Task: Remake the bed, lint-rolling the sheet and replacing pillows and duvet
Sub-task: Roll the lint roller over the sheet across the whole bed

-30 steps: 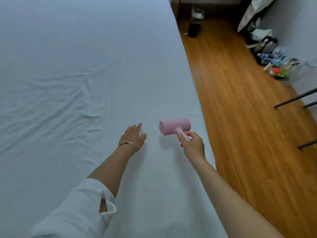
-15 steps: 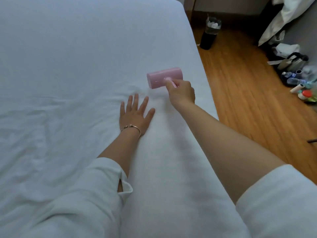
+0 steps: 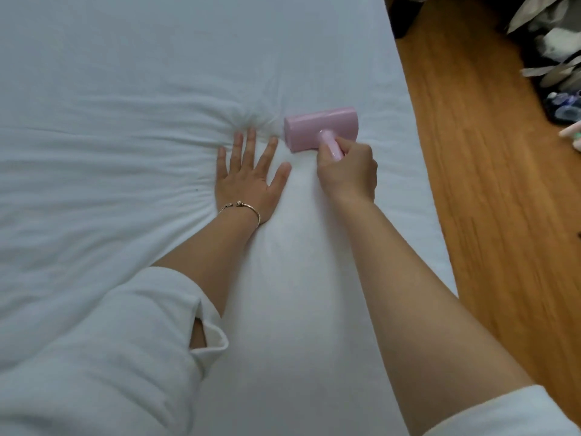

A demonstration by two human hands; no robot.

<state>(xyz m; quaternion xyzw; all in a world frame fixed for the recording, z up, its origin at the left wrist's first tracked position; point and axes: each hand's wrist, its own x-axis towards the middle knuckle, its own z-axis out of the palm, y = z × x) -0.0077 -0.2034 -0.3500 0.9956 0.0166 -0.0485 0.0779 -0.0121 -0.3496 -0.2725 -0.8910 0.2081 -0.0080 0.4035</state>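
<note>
Pulled back toward the body since half a second ago, the pink lint roller (image 3: 320, 132) now sits just beside the left hand (image 3: 248, 180), which presses flat, fingers spread, bunching the sheet (image 3: 125, 89). Right hand (image 3: 347, 171) grips its handle. Rolling looks under way near the bed's edge; no pillows or duvet are on the visible mattress, so those remain.
</note>
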